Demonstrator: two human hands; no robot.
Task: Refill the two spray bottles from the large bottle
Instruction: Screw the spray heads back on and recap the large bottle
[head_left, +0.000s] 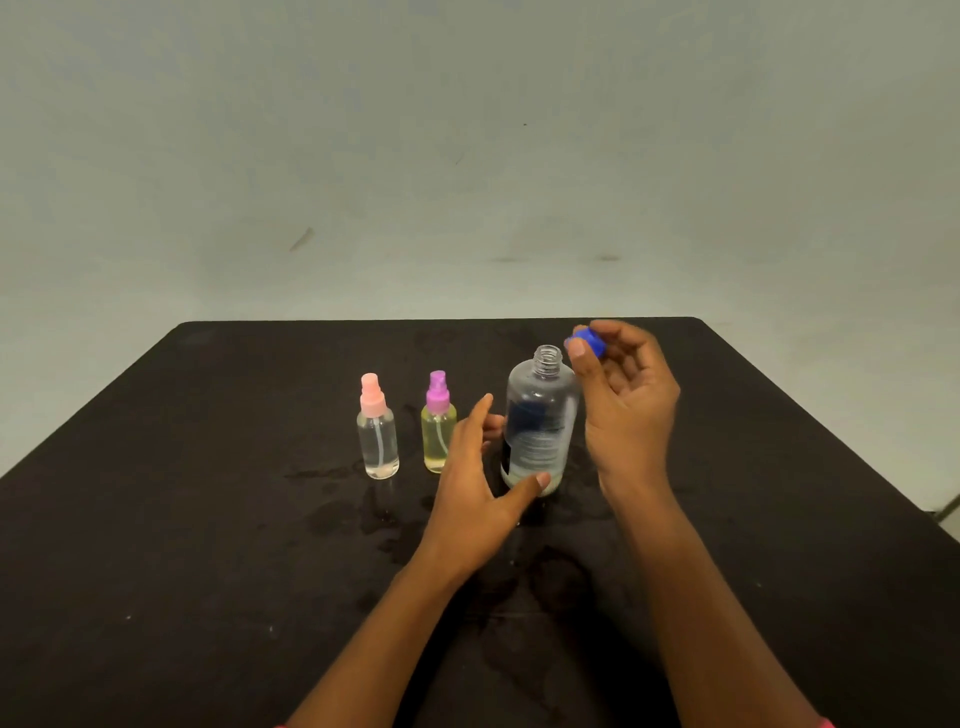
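**Large bottle uncapped, cap held in the right hand**

The large bottle (543, 415) is seen upright on the black bench (208, 519), right of centre, with its threaded neck bare. A little liquid is seen at its bottom (the body is clear, with a dark label on the far side). The blue cap (589, 340) is pinched between thumb and fingertip of the right hand (631, 415), just up and to the right of the neck and clear of it; the other fingers are loosely curled.

The left hand (472, 488) is placed beside the bottle's lower part. Its fingers (480, 410) are released and fairly straight, while the thumb tip is laid against the base of the bottle.

Two small spray bottles are stood to the left, both with their spray heads on. The pink-topped spray bottle (378, 436) holds clear liquid, and the purple-topped spray bottle (439, 431), nearer the left hand, holds yellowish liquid. Wet patches (379, 514) are visible on the bench in front of the bottles. A pale wall (467, 156) is seen behind.
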